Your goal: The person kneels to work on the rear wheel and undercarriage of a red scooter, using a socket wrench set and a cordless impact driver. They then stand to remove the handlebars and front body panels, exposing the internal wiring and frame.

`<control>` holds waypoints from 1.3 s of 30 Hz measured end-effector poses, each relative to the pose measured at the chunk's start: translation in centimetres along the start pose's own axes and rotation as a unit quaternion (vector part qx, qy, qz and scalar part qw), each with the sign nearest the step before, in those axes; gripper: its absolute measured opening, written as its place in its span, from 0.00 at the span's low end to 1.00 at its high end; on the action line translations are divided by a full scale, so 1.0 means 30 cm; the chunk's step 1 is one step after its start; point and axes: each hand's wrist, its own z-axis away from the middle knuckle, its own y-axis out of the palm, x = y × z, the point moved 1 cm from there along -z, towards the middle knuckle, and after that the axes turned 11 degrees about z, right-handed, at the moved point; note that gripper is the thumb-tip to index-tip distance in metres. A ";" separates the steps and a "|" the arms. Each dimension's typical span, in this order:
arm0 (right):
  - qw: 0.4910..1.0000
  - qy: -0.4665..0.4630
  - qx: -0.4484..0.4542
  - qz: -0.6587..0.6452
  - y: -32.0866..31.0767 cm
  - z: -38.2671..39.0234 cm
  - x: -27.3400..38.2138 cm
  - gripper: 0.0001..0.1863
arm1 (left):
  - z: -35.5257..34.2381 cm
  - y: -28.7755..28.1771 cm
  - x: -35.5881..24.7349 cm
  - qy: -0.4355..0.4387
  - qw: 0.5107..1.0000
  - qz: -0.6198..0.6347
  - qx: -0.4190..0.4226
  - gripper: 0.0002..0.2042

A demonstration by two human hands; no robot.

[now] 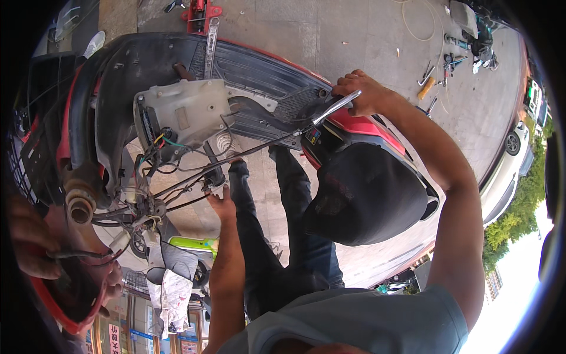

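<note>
My right hand (368,94) is closed on a long silver bar (339,107) at the floorboard's rear, beside the black seat (365,194) of a red scooter. A black cable runs from that bar toward the exposed front wiring (138,200). My left hand (221,203), fingers slightly bent and apart, touches a dark metal part (213,178) below the cables. Above it is a translucent plastic housing (180,112) with coloured wires, over the dark floorboard (265,76). A bare steering tube (79,200) stands at the left.
Another person's hand (32,245) is at a red panel (71,295) on the left. A red jack (200,13) with a wrench (211,47) is at the top. Scattered tools (427,85) lie on the paving at upper right. Parked cars (510,165) line the right. My legs stand below the scooter.
</note>
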 end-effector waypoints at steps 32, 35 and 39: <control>0.932 0.272 -0.031 -0.239 0.217 -0.310 -0.091 0.17 | -0.367 0.026 -0.241 -0.077 0.965 0.249 0.034 0.23; 0.806 0.175 -0.064 -0.562 -0.029 -0.297 -0.004 0.11 | -0.203 -0.084 -0.325 -0.126 0.963 0.237 0.027 0.23; 0.732 -0.073 0.017 -0.677 -0.483 -0.171 0.347 0.08 | 0.049 -0.311 -0.402 -0.162 0.951 0.263 -0.014 0.22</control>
